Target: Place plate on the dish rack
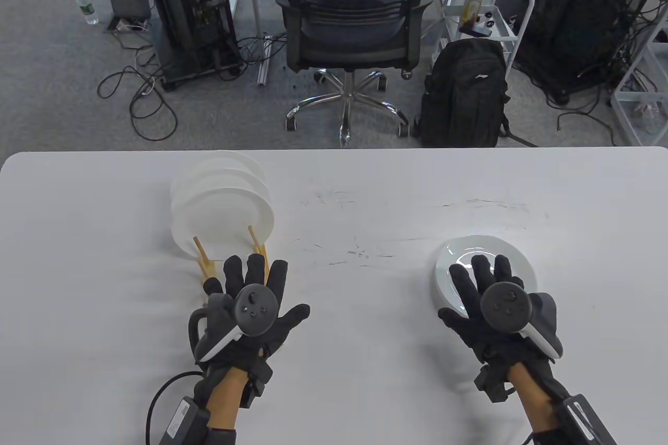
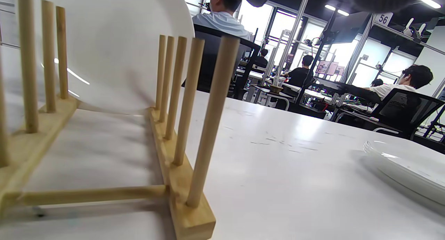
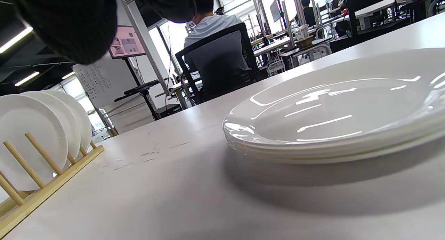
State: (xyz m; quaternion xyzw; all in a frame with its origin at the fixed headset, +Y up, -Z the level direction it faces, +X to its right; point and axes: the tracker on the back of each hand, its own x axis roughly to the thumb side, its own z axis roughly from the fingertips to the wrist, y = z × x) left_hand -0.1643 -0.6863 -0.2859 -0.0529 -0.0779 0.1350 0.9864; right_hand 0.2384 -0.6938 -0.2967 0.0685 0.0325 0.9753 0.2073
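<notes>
A wooden dish rack [image 1: 206,262] stands at the table's left and holds three white plates [image 1: 224,210] upright. Its pegs [image 2: 212,118] and base fill the left wrist view; it also shows in the right wrist view [image 3: 45,188]. A small stack of white plates [image 1: 488,257] lies flat at the right, also in the right wrist view [image 3: 333,118]. My left hand [image 1: 250,293] is open, fingers spread, over the rack's near end. My right hand [image 1: 485,293] is open, fingers spread above the stack's near part, holding nothing.
The white table [image 1: 355,205] runs the full width, its far edge just behind the rack. Beyond it stand an office chair [image 1: 347,22] and a black backpack [image 1: 464,95] on the floor.
</notes>
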